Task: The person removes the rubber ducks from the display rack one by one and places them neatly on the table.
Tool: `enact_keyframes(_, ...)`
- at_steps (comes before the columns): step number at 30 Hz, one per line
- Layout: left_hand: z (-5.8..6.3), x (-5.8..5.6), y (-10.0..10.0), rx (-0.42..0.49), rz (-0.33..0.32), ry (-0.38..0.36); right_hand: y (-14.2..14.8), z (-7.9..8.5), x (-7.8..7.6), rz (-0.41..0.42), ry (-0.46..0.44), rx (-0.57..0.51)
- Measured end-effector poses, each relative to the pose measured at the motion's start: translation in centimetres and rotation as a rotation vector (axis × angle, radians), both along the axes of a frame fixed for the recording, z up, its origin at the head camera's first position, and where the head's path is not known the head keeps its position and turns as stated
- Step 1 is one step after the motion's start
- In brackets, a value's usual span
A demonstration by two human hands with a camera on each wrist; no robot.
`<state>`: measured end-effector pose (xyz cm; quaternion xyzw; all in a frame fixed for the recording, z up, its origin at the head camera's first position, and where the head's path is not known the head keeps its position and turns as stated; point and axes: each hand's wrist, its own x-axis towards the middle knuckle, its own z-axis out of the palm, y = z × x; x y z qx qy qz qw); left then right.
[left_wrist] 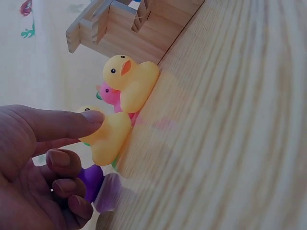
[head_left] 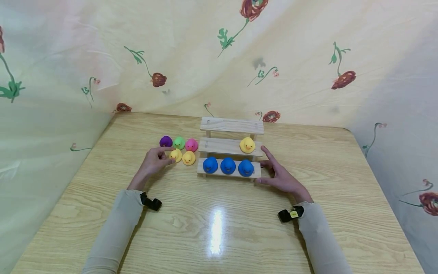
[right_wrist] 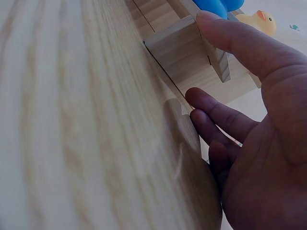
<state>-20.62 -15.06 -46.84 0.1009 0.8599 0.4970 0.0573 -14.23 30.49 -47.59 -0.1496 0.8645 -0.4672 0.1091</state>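
On a wooden table [head_left: 219, 198], I see a three-step rack [head_left: 232, 125]: three blue ducks [head_left: 228, 166] on the lowest step [head_left: 200, 169], one shelved yellow duck [head_left: 247, 145] at the right of the middle step [head_left: 219, 146]. Left of it, purple [head_left: 165, 141], green [head_left: 179, 143] and pink [head_left: 191, 145] ducks sit behind two yellow ones. The left hand [head_left: 153, 161] is at the outer yellow duck [head_left: 176, 155]; the right hand [head_left: 282, 178] is at the rack's right end.

From the left wrist, thumb and index finger pinch the outer yellow duck (its smooth side might slip under a fingertip hold). The inner yellow duck [left_wrist: 136, 81] is just beside it, so a sideways pull could knock that over.

From the right wrist, the thumb tip touches the lowest step, fingers loosely extended, gripping nothing; a hard push could shift the rack and topple the blue ducks.
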Motion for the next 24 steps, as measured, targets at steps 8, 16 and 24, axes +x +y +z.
enact_keyframes(8, -0.1, 0.0, 0.0, -0.022, -0.002, 0.003, 0.1, -0.1, 0.0, -0.006, 0.003, 0.008)
enact_keyframes(16, 0.3, 0.1, 0.1, -0.021, 0.003, -0.005, 0.1, -0.1, 0.1, -0.009, 0.001, 0.009)
enact_keyframes(24, 1.0, 0.4, 0.1, -0.023, 0.007, 0.003, 0.0, -0.1, 0.1, -0.003, 0.001, 0.001)
